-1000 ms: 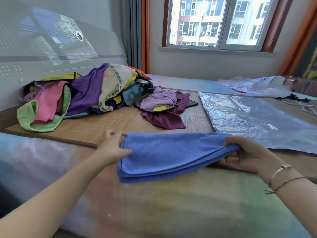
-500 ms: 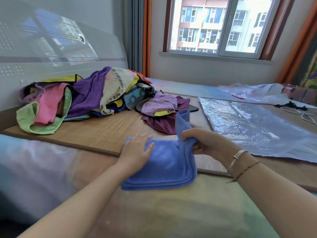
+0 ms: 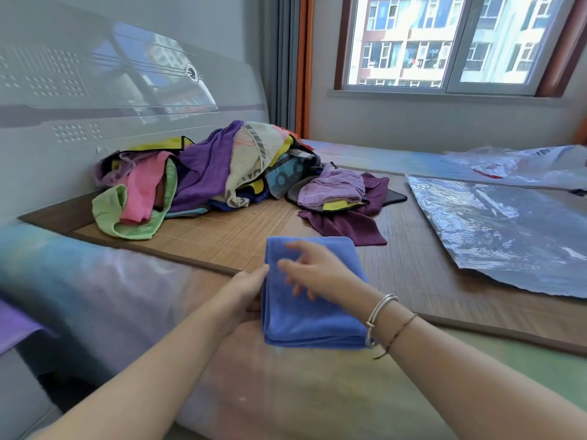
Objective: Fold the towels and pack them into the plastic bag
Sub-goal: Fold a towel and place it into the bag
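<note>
We steady the folded blue towel [image 3: 313, 312] at the bed's near edge — left hand [image 3: 246, 292] gripping its left side to keep the layers aligned, right hand [image 3: 313, 274] spread loosely above it, blurred. The plastic bag [image 3: 505, 230] lies flat to the right, within reach for packing.

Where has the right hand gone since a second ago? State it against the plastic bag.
Yes: the right hand has moved left, away from the plastic bag, and now lies over the folded blue towel.
</note>
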